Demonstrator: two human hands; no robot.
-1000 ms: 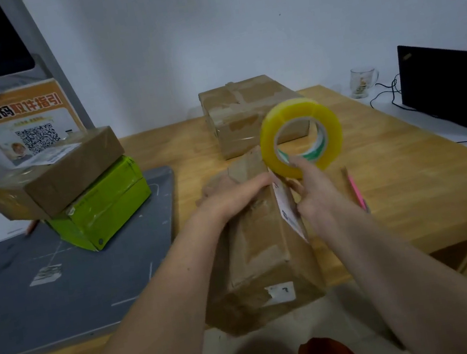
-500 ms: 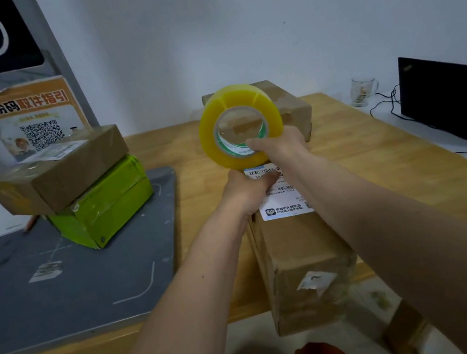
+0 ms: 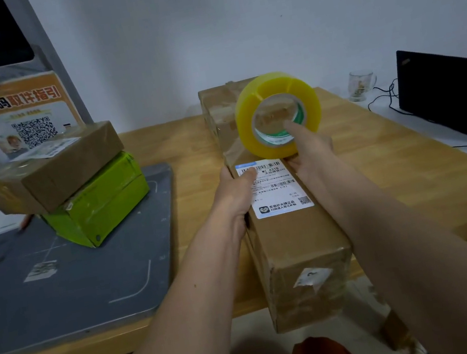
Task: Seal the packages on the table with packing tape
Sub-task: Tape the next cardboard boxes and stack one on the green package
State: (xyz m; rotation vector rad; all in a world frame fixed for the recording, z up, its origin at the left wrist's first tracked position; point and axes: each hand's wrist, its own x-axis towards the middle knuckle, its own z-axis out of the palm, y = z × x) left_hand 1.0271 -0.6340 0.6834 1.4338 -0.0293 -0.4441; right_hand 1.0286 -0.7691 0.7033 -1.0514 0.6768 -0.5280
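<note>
- The long brown cardboard package with a white shipping label lies on the wooden table, its near end jutting past the table edge.
- The left hand grips the package's left side, thumb lying across the label, fingers wrapped down out of sight.
- The right hand holds the yellow roll of packing tape upright on the package's far end, one finger hooked through its core.
</note>
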